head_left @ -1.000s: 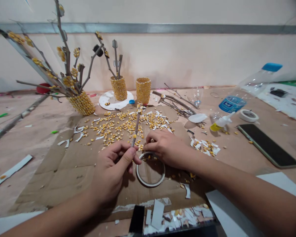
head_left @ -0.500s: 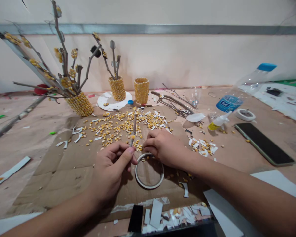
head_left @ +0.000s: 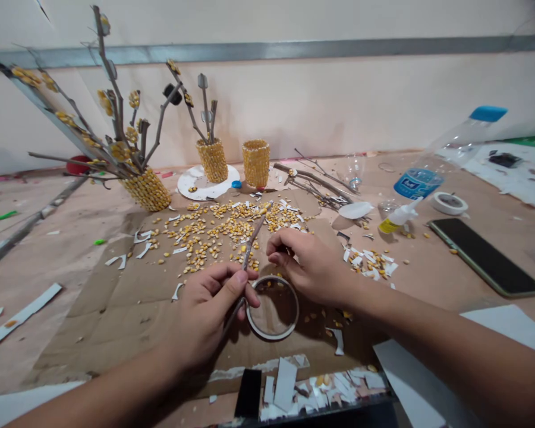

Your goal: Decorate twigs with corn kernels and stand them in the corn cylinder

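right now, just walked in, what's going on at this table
A person sits or stands over a messy work surface, holding a thin twig in the left hand. The right hand is curled near a white ring; whether it holds anything is hidden. Loose corn kernels and paper scraps lie on flattened cardboard. Behind stand three kernel-covered cups, two with branches in them. A phone lies to the right.

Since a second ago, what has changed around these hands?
The left hand keeps its twig but has tipped it from nearly upright toward the right. The right hand has shifted slightly rightward; whether it holds anything cannot be told. The white ring, glue bottle and phone lie as before.
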`<state>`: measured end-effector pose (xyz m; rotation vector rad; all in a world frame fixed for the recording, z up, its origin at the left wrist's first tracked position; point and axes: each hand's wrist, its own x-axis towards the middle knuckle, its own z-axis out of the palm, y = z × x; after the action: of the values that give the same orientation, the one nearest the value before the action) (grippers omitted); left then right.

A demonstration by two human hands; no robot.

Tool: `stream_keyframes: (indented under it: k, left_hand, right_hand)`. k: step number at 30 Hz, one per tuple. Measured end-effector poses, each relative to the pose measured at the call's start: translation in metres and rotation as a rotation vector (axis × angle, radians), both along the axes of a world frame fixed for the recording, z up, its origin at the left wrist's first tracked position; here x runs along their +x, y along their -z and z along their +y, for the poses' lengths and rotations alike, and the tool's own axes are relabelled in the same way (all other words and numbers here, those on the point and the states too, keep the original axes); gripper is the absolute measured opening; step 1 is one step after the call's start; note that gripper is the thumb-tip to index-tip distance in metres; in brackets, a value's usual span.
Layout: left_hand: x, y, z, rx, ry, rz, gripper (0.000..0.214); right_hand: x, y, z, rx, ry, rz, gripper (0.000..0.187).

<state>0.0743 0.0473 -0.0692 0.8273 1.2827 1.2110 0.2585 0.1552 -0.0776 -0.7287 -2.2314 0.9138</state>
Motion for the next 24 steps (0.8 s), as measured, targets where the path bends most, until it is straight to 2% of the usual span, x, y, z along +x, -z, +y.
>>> stream_keyframes:
  k: [5, 11, 17, 24]
  left_hand:
    - [0.005, 0.002, -0.002, -0.023, 0.071, 0.015, 0.034]
    - [0.013, 0.006, -0.005, -0.020, 0.112, -0.053, 0.029]
    - [0.016, 0.006, -0.006, -0.029, 0.123, -0.046, 0.028]
    - [0.015, 0.006, -0.005, -0.008, 0.136, 0.034, 0.027]
  right_hand:
    - [-0.003, -0.012, -0.023, -0.321, 0.016, 0.358, 0.007]
    - [-0.008, -0.011, -0.032, -0.498, 0.050, 0.538, 0.008]
    - [-0.008, -0.011, -0.033, -0.561, 0.082, 0.545, 0.014]
    - [-0.006, -0.008, -0.034, -0.494, 0.165, 0.473, 0.013]
